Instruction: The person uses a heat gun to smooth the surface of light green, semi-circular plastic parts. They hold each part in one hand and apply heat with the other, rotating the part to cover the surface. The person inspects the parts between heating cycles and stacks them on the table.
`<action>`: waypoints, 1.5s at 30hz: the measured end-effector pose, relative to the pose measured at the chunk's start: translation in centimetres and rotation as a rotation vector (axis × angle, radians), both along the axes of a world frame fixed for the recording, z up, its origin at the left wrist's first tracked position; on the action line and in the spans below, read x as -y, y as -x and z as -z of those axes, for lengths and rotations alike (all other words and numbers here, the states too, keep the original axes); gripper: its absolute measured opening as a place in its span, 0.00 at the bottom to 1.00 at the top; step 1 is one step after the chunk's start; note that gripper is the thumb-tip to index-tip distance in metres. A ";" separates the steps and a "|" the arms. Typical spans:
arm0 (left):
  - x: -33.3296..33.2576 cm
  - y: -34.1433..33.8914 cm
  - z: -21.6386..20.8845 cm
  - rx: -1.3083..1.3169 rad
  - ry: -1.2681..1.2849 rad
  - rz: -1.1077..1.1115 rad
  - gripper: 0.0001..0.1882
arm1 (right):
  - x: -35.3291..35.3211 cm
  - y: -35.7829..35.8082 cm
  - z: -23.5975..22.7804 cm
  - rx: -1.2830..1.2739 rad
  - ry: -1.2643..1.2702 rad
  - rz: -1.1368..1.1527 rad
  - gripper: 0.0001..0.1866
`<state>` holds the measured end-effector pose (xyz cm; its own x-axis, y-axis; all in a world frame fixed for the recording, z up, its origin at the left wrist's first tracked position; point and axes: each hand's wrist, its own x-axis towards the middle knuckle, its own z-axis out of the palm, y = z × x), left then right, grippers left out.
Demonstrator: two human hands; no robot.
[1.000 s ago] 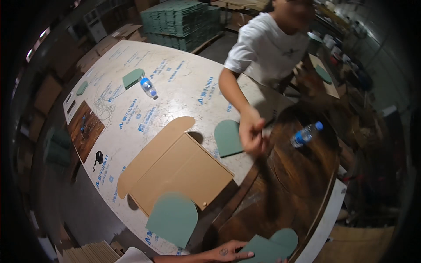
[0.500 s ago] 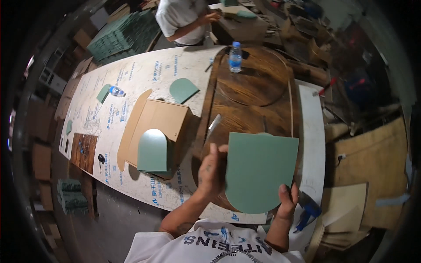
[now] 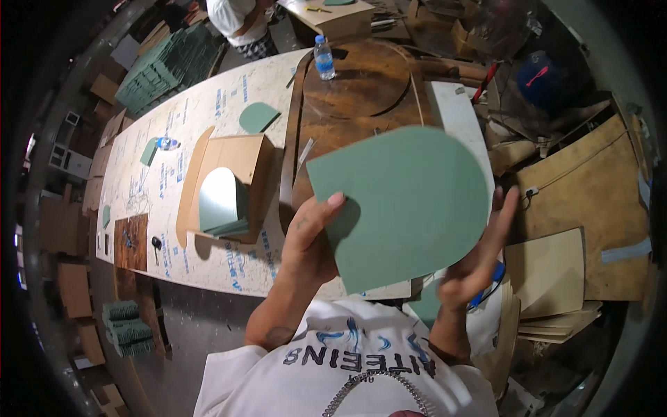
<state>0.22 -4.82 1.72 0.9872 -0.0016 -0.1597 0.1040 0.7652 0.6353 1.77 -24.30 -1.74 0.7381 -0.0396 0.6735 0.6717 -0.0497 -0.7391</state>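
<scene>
A green board (image 3: 406,205), straight along one side and rounded on the other, is tilted up in front of me, its round end to the right. My left hand (image 3: 310,233) grips its straight edge, thumb on the face and fingers hidden behind. By the lower right of the curve is my right hand (image 3: 479,260), fingers stretched and spread, slightly blurred; whether it touches the board I cannot tell. Under the board is a dark brown wooden panel (image 3: 347,104) with a curved outline. Left of it, a stack of similar green boards (image 3: 219,198) sits on a light brown box (image 3: 249,149).
Water bottles stand (image 3: 324,59) on the brown panel and lie (image 3: 167,144) on the white table (image 3: 208,115). Another green board (image 3: 258,117) lies near the table's middle. A person (image 3: 240,24) is beyond the far edge. Thin sheets (image 3: 549,267) lean at right.
The green board has been turned so its rounded end points right, and it is raised nearer. My right hand has loosened from its edge and spread. The view has shifted right.
</scene>
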 end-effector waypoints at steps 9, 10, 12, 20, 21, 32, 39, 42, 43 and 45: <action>2.8 1.6 2.5 0.245 0.167 0.038 0.20 | 0.4 2.6 -1.2 -0.421 -0.427 -0.241 0.27; 2.2 1.6 2.7 0.336 0.248 0.130 0.22 | 0.6 2.5 -1.7 -0.427 -0.465 -0.242 0.27; 1.1 1.1 3.7 0.496 0.339 0.247 0.29 | 1.4 2.2 -1.6 -0.395 -0.433 -0.273 0.27; 2.0 1.2 3.0 0.709 0.363 -0.004 0.25 | 2.3 1.7 -2.0 -0.368 -0.483 -0.416 0.25; 1.8 1.4 3.1 0.697 0.325 -0.037 0.24 | 2.4 1.5 -2.1 -0.378 -0.493 -0.426 0.25; -0.6 1.8 4.7 0.761 -0.324 -0.105 0.33 | 2.6 1.1 -0.6 -0.514 -0.526 -0.370 0.25; -4.3 2.8 3.2 0.437 0.366 0.491 0.45 | -0.6 2.0 0.4 -0.536 -0.580 -0.302 0.25; -6.3 3.9 3.8 0.327 0.350 0.458 0.45 | -2.1 3.1 1.2 -0.513 -0.539 -0.211 0.27; -7.0 4.3 3.7 0.315 0.365 0.471 0.42 | -2.4 3.4 1.5 -0.500 -0.529 -0.183 0.27; -8.2 4.5 3.8 0.307 0.271 0.488 0.40 | -2.9 4.0 1.5 -0.476 -0.478 -0.232 0.28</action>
